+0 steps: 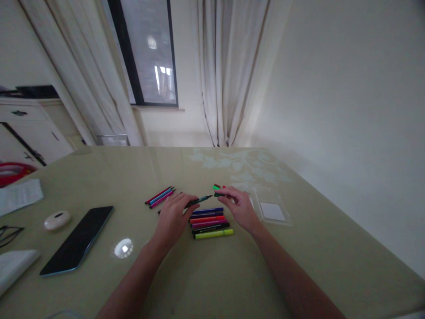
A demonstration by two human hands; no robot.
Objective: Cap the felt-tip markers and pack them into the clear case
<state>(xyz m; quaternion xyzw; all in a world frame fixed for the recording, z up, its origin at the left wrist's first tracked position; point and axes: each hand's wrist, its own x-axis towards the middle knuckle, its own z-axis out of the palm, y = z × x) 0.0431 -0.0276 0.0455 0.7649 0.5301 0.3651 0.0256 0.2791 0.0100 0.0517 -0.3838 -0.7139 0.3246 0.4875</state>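
Note:
My left hand [175, 215] is closed on a dark green felt-tip pen [203, 200], its bare tip pointing right. A small dark cap [217, 194] is pinched between the thumb and fingers of my right hand [239, 207], just apart from that tip. Below and between the hands lies a row of several capped felt-tip pens, among them a lime one [213, 234], a black one [210, 228] and an orange one [207, 219]. Left of my left hand, a few uncapped pens [162, 195] lie side by side. Green and red caps [216, 187] show behind my right fingers.
An open clear plastic case [287, 217] lies right of my right hand. On the left are a black phone [78, 241], a pale oval case [57, 220], a paper packet [20, 196] and glasses [9, 235]. A wall [358, 133] borders the table's right side.

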